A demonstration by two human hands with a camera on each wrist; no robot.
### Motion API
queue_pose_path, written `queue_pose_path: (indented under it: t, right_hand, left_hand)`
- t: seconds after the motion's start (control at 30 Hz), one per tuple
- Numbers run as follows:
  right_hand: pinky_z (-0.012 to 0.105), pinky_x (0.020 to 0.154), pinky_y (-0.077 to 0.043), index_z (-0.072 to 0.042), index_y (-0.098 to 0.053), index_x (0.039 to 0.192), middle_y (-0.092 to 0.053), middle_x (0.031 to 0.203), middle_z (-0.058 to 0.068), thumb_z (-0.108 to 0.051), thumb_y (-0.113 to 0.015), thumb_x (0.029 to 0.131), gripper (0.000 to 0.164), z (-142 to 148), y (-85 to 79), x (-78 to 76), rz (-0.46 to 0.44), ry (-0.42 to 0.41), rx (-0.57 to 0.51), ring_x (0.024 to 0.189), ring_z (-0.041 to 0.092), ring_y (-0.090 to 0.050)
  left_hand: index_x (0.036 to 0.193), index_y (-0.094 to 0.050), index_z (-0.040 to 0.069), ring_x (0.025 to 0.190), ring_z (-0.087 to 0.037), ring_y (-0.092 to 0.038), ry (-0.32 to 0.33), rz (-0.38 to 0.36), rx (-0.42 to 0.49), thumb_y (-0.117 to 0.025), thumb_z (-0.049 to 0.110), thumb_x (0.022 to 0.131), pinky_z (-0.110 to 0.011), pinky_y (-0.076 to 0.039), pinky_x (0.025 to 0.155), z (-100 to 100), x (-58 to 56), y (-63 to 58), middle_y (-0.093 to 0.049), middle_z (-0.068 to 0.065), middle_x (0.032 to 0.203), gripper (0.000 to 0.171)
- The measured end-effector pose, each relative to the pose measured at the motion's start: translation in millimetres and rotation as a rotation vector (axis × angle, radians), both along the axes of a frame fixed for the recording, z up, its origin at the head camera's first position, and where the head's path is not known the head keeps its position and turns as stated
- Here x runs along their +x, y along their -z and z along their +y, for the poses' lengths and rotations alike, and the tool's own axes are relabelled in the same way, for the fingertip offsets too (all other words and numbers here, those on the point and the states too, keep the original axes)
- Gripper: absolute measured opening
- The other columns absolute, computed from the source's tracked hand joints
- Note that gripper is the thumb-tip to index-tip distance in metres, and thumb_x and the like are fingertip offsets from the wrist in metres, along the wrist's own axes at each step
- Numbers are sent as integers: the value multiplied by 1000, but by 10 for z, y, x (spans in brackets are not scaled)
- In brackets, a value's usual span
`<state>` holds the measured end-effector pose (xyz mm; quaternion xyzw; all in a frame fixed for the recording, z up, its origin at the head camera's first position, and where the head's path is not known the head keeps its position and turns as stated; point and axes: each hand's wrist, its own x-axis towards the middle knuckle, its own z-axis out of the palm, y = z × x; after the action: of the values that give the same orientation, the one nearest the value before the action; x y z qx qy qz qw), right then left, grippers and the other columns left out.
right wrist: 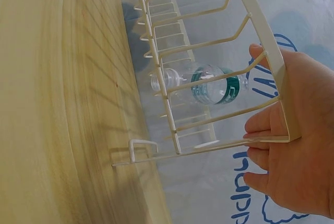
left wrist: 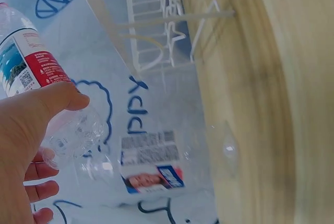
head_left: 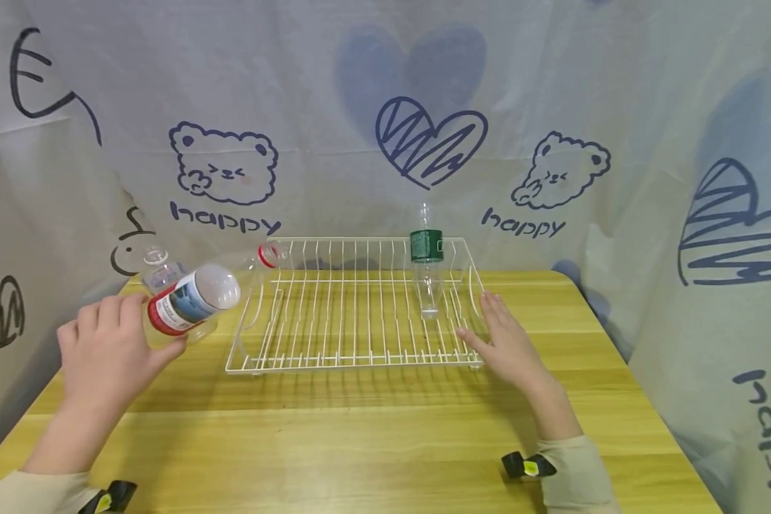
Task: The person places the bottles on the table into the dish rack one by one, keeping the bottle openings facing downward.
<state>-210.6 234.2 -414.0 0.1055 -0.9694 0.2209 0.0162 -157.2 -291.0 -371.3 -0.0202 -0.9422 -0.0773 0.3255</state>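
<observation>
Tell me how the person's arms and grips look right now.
The left sleeve and right sleeve are plain beige. At each cuff sits a black device with a small yellow label. Left grip and right grip are both ungloved.

Hands (head_left: 112, 346) bare; beige sleeves (head_left: 577, 471); black wrist pieces (head_left: 514, 465), yellow markings (head_left: 530, 468).

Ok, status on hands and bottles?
Left hand grips red-label bottle, neck towards rack. Right hand touches rack. Green-label bottle, neck down, occupies rack's right part.
</observation>
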Motion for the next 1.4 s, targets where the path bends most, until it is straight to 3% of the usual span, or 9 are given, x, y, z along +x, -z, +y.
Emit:
queue_pose_path:
  t: [0.1, 0.2, 0.57, 0.93, 1.4]
  right_hand:
    - [53, 121, -9, -1, -7, 155, -2, 164, 16, -61, -39, 97, 90, 5, -9, 5, 3, -3, 12, 152, 37, -2]
    - [53, 121, -8, -1, -6, 155, -3, 163, 17, -60, -40, 97, 90, 3, -25, 16, 15, -10, 27, 152, 38, -3]
    - [51, 122, -13, -2, -11, 155, -8, 163, 16, -62, -43, 95, 91, -26, -99, 53, 118, -36, 88, 151, 36, -10]
    - [50, 120, -20, -5, -21, 154, -22, 161, 16, -52, -61, 91, 88, -193, -169, 118, 263, -102, 90, 149, 35, -22]
    - [51, 113, -33, -2, -37, 147, -42, 151, 16, -36, -78, 78, 87, -451, -190, 236, 607, -266, -54, 140, 35, -40]
  left_hand:
    - [117, -51, -4, 100, -48, -44, 39, 83, -38, -79, 41, 56, -63, -32, 76, 71, -24, -24, -54, -27, 111, 81]
    - [116, -52, -4, 99, -47, -44, 61, 119, -68, -80, 39, 56, -62, -33, 77, 145, -49, -47, -54, -27, 109, 79]
    - [120, -52, -4, 106, -46, -46, 102, 120, -124, -91, 24, 56, -58, -36, 79, 476, -141, -121, -55, -27, 115, 80]
    - [118, -52, 0, 102, -40, -50, 162, 182, -232, -91, 28, 58, -52, -39, 79, 773, -271, -136, -58, -21, 112, 77]
    - [118, -54, 2, 103, -35, -53, 236, 216, -285, -91, 28, 56, -49, -42, 81, 1166, -376, -64, -59, -17, 112, 77]
